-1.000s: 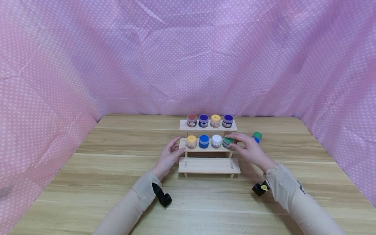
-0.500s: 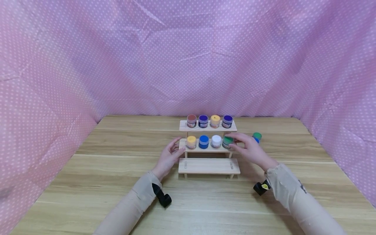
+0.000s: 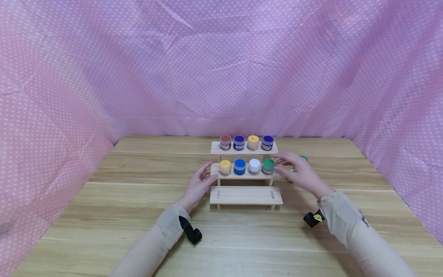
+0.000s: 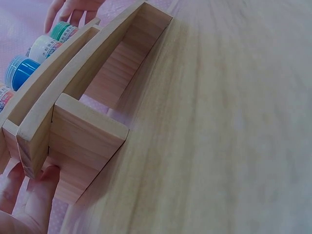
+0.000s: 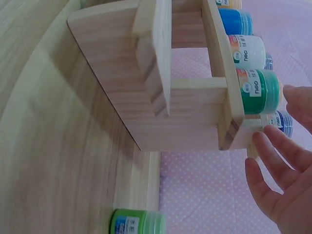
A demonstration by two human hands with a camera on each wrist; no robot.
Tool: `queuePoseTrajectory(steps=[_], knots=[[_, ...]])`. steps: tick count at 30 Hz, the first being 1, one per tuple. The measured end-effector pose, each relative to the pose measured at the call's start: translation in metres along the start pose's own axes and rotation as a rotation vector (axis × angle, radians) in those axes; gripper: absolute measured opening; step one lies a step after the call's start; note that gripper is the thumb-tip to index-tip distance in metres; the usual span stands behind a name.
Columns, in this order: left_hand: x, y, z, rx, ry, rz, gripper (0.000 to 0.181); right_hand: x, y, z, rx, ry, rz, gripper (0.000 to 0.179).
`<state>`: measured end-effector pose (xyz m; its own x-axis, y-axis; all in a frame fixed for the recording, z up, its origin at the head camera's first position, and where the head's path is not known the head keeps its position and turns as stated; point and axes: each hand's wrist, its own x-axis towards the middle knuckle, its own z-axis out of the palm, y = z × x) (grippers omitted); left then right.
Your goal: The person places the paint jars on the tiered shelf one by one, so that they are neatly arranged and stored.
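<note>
A three-tier wooden stand (image 3: 246, 195) stands on the table. My right hand (image 3: 300, 172) is just right of the green paint jar (image 3: 268, 167), its fingers spread and apart from it, as the right wrist view also shows. That jar is at the right end of the middle tier, beside a white jar (image 3: 254, 167), a blue jar (image 3: 240, 167) and a yellow jar (image 3: 225, 168). My left hand (image 3: 197, 186) rests at the stand's left end. In the left wrist view its fingertips touch the wooden end, with the other fingers partly out of sight.
The back tier carries a reddish-brown jar (image 3: 225, 142), two dark purple-blue jars and another yellow jar (image 3: 253, 143). Partly behind my right hand, more jars stand on the table; a light green one (image 5: 131, 223) shows in the right wrist view. A pink dotted cloth (image 3: 221, 77) hangs behind.
My right hand has let go of the green jar and drawn away to the right. The jar stays on the middle tier. My left hand has barely moved.
</note>
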<state>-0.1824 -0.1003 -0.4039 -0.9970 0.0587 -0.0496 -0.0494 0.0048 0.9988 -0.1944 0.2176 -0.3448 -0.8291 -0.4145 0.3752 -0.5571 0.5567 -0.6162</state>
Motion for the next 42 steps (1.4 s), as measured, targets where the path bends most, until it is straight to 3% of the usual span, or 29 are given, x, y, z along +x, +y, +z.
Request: queuePoseTrajectory(steps=[18,42], knots=[[-0.001,-0.001,-0.001,-0.018,-0.014,-0.008,0.058,-0.008,0.009,-0.017,-0.086,0.086,-0.03,0.034],[0.0,0.0,-0.001,-0.016,-0.012,-0.014,0.058,-0.024,0.033,-0.025,-0.153,0.114,0.033,0.037]])
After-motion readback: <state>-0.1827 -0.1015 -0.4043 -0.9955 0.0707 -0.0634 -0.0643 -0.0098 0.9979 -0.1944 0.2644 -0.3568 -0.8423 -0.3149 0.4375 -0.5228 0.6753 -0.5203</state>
